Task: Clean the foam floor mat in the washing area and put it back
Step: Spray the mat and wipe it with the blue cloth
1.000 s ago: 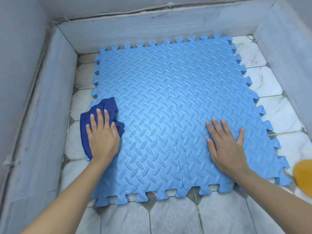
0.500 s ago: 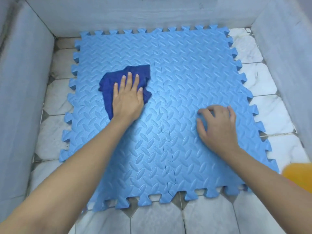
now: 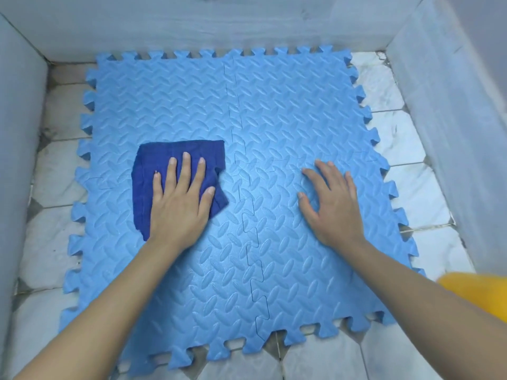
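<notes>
The mat is laid flat on the tiled floor of the washing area, between low walls at 9, 12 and 3 o'clock. It is made of tiles locked together, and the main seam runs from 12 to 6 o'clock through the middle. The cloth is pressed on the left half by the left hand; its fingers are straight, slightly spread, and point to 12 o'clock. The cloth reaches out from under the palm toward 9 and 12 o'clock. The right hand rests on the right half with fingers spread, and the mat seems to be held steady by it.

The left hand is the nearer one for the wiping. Open mat is seen toward 12 o'clock and toward 6 o'clock; toward 9 o'clock the toothed edge comes soon, then a narrow strip of floor before the wall. A yellow object lies at 4 o'clock, partly hidden.
</notes>
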Tool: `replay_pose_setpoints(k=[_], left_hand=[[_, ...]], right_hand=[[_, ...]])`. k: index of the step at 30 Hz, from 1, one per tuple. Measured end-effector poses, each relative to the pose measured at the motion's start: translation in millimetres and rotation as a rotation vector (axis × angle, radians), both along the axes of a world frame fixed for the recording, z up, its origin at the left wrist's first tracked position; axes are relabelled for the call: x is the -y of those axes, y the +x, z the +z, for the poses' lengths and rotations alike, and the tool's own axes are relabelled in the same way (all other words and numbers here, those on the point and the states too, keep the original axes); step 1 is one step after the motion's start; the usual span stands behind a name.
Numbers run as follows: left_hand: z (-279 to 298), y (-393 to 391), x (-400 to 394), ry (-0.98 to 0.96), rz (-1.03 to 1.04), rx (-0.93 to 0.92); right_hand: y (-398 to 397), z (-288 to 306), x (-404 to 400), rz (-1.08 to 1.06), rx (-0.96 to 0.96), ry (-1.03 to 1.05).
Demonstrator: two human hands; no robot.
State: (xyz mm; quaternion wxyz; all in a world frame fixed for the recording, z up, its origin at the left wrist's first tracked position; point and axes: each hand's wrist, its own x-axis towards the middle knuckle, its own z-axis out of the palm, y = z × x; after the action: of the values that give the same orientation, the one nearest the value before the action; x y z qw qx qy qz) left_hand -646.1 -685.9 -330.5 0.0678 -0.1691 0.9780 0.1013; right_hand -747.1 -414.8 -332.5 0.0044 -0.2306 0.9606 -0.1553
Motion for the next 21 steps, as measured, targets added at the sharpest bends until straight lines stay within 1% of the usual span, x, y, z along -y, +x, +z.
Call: replay_pose_setpoints(k=[2,5,6,9,11,13,15,16,18,21], left_hand=[[2.7,-7.5,3.9,0.013,-0.074,0.074],[22.2,-5.6,18.3,0.040,-0.224,0.245],[29.6,-5.6,23.7,0.052,-0.247,0.304],[53.9,-20.8,29.4,0.096,-0.278,0.458],[72.3,-35.1,32.8,0.140,-0.274,0.473],[96.0,-48.5,40.4,0.097,-0.286,0.391],[125.6,-67.7,48.6,0.019,-0.280,0.271],[143.1,-79.8,53.2,-0.003,-0.262,0.203],[184.6,-106.3,60.9,-0.051,-0.246,0.031],[253.7,-146.4,75.8,-0.147,-0.248,-0.233]], right_hand=[[-1.3,0.1,1.4,-0.004,0.019,0.062],[-2.0,9.1,2.5,-0.003,0.100,0.176],[-2.1,12.5,1.7,0.010,0.112,0.207],[-4.2,6.7,-4.5,0.050,0.055,0.229],[-4.9,5.1,-6.6,0.051,0.052,0.226],[-7.2,18.3,1.0,0.053,0.152,0.259],[-22.0,49.6,21.2,0.040,0.221,0.244],[-37.0,72.1,36.2,0.050,0.167,0.182],[-77.9,135.4,73.4,0.082,-0.086,-0.009],[-141.7,267.4,132.3,0.124,-0.441,-0.337]])
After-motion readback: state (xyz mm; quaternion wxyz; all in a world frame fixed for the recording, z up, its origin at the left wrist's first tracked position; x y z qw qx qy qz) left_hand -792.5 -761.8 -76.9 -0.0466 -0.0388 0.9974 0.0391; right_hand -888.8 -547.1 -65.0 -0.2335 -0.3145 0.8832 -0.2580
